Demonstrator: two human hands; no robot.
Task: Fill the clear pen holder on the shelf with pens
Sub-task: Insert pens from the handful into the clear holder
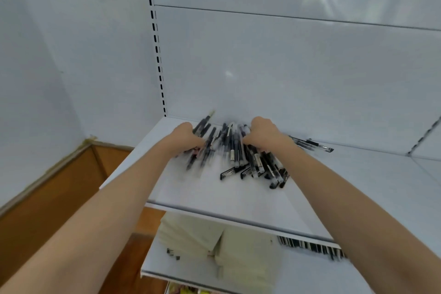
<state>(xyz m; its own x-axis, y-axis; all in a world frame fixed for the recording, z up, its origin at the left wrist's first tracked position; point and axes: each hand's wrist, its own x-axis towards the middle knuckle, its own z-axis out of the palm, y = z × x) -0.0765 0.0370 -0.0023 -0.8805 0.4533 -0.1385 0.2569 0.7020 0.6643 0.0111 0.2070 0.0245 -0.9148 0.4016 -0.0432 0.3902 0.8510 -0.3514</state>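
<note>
Black-capped clear pens (235,150) sit heaped on the white shelf (202,194); left hand (185,137) and right hand (263,135) both curl fingers round bunches, kinda blurry.

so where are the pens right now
In the head view the pens lie heaped near the back of the upper shelf, mid-frame, between the left hand and right hand, both gripping some.

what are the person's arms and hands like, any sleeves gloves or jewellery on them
Both arms are bare as far as the frame shows: no sleeves come into view. The left hand and right hand wear no gloves, and neither wrist carries a watch or bracelet. The fingers are blurred and partly hidden among the pens, so rings cannot be ruled out.
</note>
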